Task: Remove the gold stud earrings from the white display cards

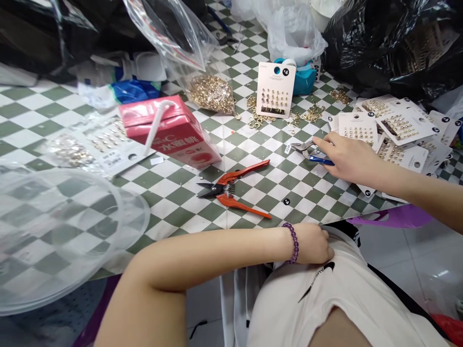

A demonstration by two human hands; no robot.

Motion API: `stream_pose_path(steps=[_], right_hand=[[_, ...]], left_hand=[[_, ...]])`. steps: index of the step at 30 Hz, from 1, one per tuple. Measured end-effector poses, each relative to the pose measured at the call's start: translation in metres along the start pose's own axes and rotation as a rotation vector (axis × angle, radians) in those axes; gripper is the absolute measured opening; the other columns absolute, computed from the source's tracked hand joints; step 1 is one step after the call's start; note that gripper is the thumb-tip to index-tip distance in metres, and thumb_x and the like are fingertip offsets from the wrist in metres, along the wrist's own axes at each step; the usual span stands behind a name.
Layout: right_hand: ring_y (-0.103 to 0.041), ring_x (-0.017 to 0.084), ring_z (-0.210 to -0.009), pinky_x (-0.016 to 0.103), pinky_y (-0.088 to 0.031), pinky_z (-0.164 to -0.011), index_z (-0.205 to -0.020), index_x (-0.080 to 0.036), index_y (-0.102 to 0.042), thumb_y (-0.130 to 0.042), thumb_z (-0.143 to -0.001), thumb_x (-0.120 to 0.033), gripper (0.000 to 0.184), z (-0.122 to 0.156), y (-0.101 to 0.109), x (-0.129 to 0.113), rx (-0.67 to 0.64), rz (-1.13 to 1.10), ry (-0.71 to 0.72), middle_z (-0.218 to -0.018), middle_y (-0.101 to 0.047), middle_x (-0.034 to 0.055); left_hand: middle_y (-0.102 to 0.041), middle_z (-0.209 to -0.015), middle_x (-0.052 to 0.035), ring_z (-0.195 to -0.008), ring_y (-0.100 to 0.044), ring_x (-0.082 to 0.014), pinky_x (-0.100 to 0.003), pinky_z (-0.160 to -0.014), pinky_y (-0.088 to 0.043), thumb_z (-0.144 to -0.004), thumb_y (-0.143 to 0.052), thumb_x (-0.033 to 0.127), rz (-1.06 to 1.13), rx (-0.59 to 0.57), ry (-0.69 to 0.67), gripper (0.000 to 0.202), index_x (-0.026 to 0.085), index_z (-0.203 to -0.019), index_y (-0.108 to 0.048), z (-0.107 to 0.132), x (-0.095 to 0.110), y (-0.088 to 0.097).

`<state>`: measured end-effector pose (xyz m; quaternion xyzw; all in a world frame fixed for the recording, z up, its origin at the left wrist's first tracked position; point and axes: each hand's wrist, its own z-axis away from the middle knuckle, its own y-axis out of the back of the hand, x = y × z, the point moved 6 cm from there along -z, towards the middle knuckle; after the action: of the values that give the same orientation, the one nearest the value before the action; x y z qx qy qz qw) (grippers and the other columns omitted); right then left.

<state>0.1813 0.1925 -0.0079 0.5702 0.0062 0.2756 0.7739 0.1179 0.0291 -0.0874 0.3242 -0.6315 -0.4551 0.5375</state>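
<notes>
My right hand lies on the checkered table, fingers curled over a pair of blue-handled pliers beside a heap of white earring cards. My left hand, with a purple bead bracelet at the wrist, rests closed against my white shorts at the table's front edge; whatever it holds is hidden. Red-handled snips lie open on the table between my hands.
A pink drink carton with a straw lies on its side at the left. A clear bag of gold studs, an upright earring card, a teal tape dispenser, black bags and clear plastic lids surround the work area.
</notes>
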Motion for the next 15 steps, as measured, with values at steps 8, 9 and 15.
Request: stream_pose_path(steps=[8, 9, 15], right_hand=[[-0.058, 0.024, -0.089, 0.029, -0.033, -0.052, -0.141, -0.013, -0.034, -0.048, -0.085, -0.024, 0.059, 0.004, 0.005, -0.01, 0.047, 0.007, 0.066, -0.118, -0.054, 0.014], [-0.058, 0.024, -0.089, 0.029, -0.034, -0.053, -0.141, -0.013, -0.034, -0.048, -0.085, -0.024, 0.058, 0.005, 0.006, -0.012, 0.05, 0.003, 0.077, -0.117, -0.054, 0.0143], [-0.059, 0.025, -0.092, 0.028, -0.038, -0.053, -0.139, -0.013, -0.04, -0.053, -0.082, -0.022, 0.059, 0.013, 0.007, -0.023, 0.108, -0.076, 0.165, -0.115, -0.057, 0.0141]], left_hand=[[-0.064, -0.071, -0.0088, -0.074, -0.056, -0.0217, -0.031, -0.044, -0.024, -0.083, -0.054, 0.012, 0.01, -0.007, -0.006, 0.011, 0.012, -0.088, -0.063, -0.001, 0.0, -0.003], [-0.064, -0.071, -0.009, -0.074, -0.056, -0.0216, -0.031, -0.044, -0.024, -0.083, -0.054, 0.012, 0.011, -0.009, -0.005, 0.011, 0.012, -0.088, -0.063, -0.001, 0.0, -0.003], [-0.064, -0.07, -0.0095, -0.072, -0.055, -0.0209, -0.03, -0.043, -0.024, -0.081, -0.056, 0.012, 0.035, -0.009, 0.004, 0.007, 0.012, -0.086, -0.061, 0.002, 0.001, -0.003]])
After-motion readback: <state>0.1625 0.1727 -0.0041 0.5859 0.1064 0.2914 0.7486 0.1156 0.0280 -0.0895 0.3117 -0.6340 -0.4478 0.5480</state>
